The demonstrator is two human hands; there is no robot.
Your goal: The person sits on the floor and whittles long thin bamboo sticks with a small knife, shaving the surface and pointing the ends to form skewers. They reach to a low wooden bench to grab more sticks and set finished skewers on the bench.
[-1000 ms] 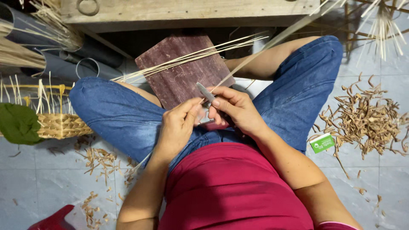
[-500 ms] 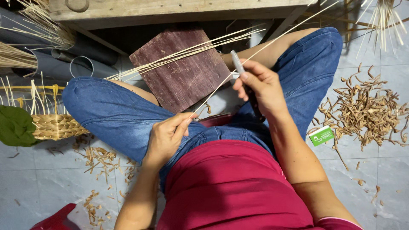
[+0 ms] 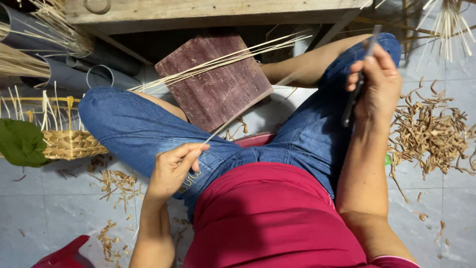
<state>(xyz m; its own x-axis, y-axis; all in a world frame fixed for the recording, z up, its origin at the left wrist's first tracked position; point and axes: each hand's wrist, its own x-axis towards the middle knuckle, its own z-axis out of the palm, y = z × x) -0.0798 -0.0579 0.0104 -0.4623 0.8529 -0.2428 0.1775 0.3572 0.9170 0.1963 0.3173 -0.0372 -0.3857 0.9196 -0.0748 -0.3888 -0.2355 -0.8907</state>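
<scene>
I sit cross-legged on the floor in blue jeans and a red top. My left hand (image 3: 173,166) pinches the near end of a thin pale bamboo strip (image 3: 233,119) above my left thigh. The strip runs up and right across a dark reddish wooden board (image 3: 218,84). My right hand (image 3: 377,84) is raised over my right knee, gripping a knife (image 3: 354,94) with a dark handle, its blade pointing up and blurred. Several more long strips (image 3: 223,59) lie across the board.
A pile of curled brown shavings (image 3: 431,134) lies on the tiles at right. A half-woven basket (image 3: 64,141) with a green leaf (image 3: 22,141) sits at left. Grey pipes (image 3: 74,69) and a wooden bench (image 3: 198,12) are ahead. A red object (image 3: 64,255) is bottom left.
My right hand has swept the knife up and to the right, away from my left hand. The left hand has stayed low, still holding the strip's end.
</scene>
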